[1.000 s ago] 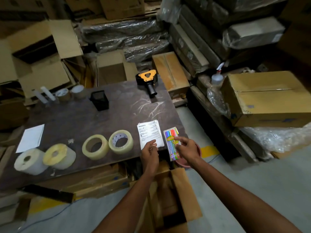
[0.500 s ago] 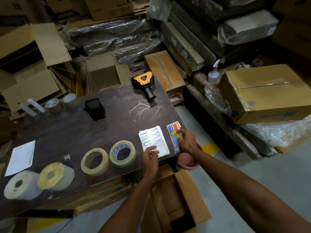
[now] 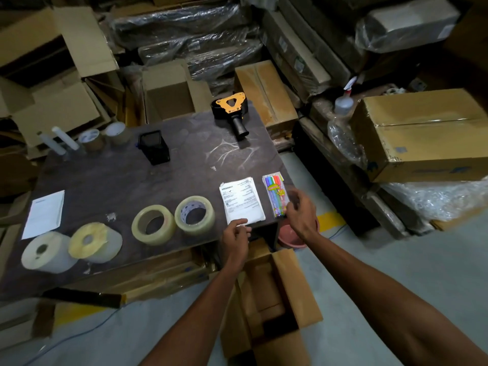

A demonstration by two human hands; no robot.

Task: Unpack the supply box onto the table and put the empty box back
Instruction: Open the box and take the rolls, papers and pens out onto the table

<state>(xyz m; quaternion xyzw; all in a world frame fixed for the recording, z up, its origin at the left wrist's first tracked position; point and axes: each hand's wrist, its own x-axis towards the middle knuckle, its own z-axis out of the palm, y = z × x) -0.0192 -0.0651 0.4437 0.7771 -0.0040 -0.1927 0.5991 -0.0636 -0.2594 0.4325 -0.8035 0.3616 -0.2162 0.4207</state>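
Observation:
A pack of coloured markers [image 3: 275, 196] lies flat near the right edge of the dark table [image 3: 118, 178]. My right hand [image 3: 301, 213] hovers blurred just right of the pack, fingers relaxed and holding nothing. A printed paper slip [image 3: 242, 203] lies left of the markers. The fingertips of my left hand [image 3: 235, 237] rest on its near edge. The open cardboard supply box [image 3: 298, 283] stands on the floor below my arms, flaps spread; its inside is dark.
Two clear tape rolls [image 3: 173, 220], two white rolls [image 3: 71, 248], a white sheet [image 3: 43, 213], a black mesh holder [image 3: 154, 147] and a tape dispenser [image 3: 232, 112] are on the table. A pink bowl [image 3: 289, 236] sits on the floor. Stacked cartons [image 3: 422, 133] surround the table.
My right hand set the marker pack down on the table beside the paper and has drawn back off it. My left hand stayed at the paper's near edge.

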